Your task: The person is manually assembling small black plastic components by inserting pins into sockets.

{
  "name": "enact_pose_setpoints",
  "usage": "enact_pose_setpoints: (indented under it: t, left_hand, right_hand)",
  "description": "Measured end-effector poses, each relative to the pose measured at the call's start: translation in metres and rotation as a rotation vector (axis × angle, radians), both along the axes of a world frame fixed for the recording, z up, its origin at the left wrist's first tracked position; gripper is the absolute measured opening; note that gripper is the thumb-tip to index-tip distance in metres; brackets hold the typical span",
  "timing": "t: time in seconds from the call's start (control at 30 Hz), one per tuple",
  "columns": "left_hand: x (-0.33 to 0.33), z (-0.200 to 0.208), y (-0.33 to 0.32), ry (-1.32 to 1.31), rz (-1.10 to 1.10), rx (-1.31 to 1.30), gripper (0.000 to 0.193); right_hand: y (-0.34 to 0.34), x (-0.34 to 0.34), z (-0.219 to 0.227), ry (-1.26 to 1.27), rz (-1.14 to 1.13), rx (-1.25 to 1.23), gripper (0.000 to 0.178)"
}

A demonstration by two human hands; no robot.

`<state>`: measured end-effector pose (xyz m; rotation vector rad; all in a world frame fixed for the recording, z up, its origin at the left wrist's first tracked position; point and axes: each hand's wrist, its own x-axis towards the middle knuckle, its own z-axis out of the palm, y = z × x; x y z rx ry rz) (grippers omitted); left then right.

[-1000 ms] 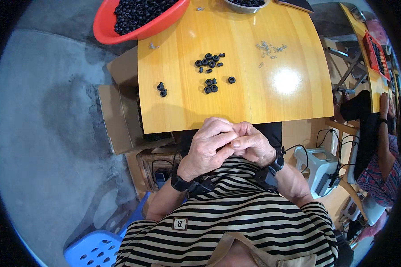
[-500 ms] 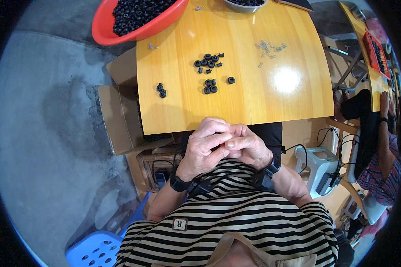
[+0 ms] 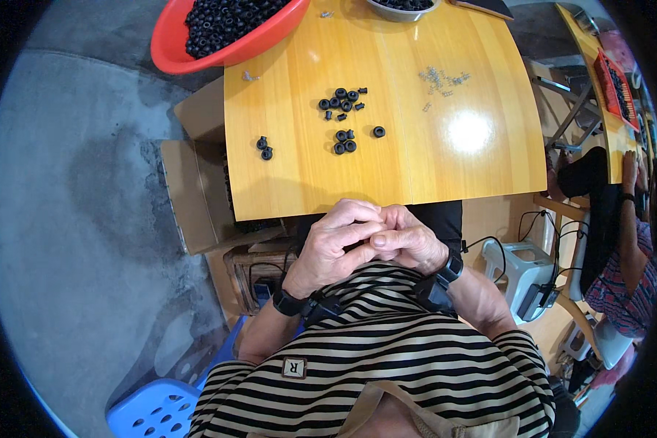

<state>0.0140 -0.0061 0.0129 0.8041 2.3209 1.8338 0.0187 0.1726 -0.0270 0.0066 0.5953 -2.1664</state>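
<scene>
My left hand and my right hand meet fingertip to fingertip just off the near edge of the yellow wooden table. Both are closed in a pinch; whatever lies between the fingers is hidden by them. Beyond the hands, several black ring-shaped rubber parts and small black spools sit in a loose cluster. A smaller group of black rings lies nearer, with a single black ring to its right. To the left is a little group of black parts. Small clear pieces are scattered at the right.
A red basin full of black parts stands at the far left, a grey metal bowl at the far edge. An open cardboard box is beside the table's left. At right are a white stool and another person's arm.
Both hands have shifted very slightly toward my body, still pressed together. The parts on the table have not moved.
</scene>
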Motion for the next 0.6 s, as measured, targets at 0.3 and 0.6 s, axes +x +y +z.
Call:
enact_pose_setpoints:
  t: [0.3, 0.6]
  left_hand:
    - [0.004, -0.006, -0.002, -0.006, 0.039, 0.006, 0.024]
    - [0.005, -0.001, -0.004, -0.045, 0.114, -0.064, 0.027]
  right_hand:
    - [-0.011, 0.007, 0.006, -0.061, -0.087, 0.045, 0.017]
    - [-0.005, -0.001, 0.009, -0.013, -0.06, 0.112, 0.022]
